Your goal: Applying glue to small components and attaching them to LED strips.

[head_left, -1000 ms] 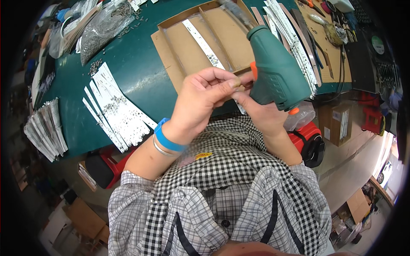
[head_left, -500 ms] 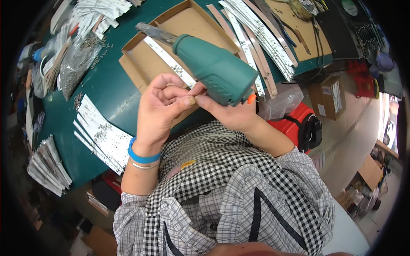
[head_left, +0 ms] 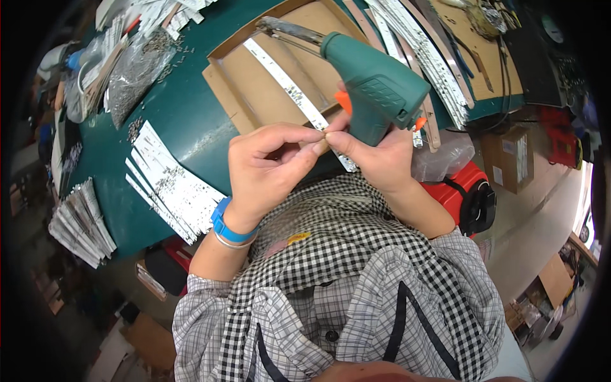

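My right hand (head_left: 385, 162) is wrapped round the grip of a green pistol-shaped power tool (head_left: 382, 83) with an orange trigger and a long, dark metal nose pointing up and left. Its thumb and a finger reach forward and meet the fingertips of my left hand (head_left: 273, 165). The left hand is closed in a pinch; whatever lies between the fingertips is too small to name. Beneath the hands runs a white strip (head_left: 280, 77) dotted with small metal pieces, one end across a shallow cardboard tray (head_left: 235, 105), the other near my apron.
White strips (head_left: 172, 181) with small pieces fan out at the left of the green table (head_left: 197, 127). A clear bag (head_left: 137, 83) of small metal parts lies at the far left. More strips (head_left: 423, 60) lie at the far right. A red and black case (head_left: 468, 197) stands at the right.
The tool and both hands have shifted right in view, the tool turning so that its orange trigger shows. More of the white strip's near end is visible below the hands.
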Tool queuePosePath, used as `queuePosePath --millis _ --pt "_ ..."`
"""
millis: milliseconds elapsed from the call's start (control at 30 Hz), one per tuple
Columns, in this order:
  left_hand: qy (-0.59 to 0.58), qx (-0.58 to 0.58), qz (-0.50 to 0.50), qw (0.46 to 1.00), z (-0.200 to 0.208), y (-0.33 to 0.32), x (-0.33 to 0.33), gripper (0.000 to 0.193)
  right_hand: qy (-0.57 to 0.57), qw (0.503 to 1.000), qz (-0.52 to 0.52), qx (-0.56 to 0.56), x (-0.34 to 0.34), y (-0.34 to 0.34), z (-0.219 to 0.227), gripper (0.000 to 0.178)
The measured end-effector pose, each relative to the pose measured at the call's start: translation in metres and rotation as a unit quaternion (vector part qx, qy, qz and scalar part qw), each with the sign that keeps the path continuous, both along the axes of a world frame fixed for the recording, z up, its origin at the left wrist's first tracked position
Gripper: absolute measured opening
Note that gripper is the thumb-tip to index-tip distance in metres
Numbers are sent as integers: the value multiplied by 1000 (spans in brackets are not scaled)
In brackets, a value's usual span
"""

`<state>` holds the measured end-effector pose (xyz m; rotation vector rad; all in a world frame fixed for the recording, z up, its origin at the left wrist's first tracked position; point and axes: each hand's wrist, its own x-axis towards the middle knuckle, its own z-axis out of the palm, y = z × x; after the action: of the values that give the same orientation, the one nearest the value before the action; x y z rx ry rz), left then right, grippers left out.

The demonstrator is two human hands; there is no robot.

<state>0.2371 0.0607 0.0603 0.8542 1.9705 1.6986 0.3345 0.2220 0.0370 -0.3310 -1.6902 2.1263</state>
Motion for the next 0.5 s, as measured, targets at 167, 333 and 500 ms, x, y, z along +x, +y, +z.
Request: queuePosePath --millis 167,333,500 --pt "-186 23 16 982 0 1 -3 14 9 1000 -19 -20 -4 -4 2 25" --pt "-92 -58 12 994 3 1 -25 12 -21 999 -37 1 -7 1 6 14" --pt "89 -203 91 971 -23 7 -67 12 -23 997 -27 68 -12 13 0 12"
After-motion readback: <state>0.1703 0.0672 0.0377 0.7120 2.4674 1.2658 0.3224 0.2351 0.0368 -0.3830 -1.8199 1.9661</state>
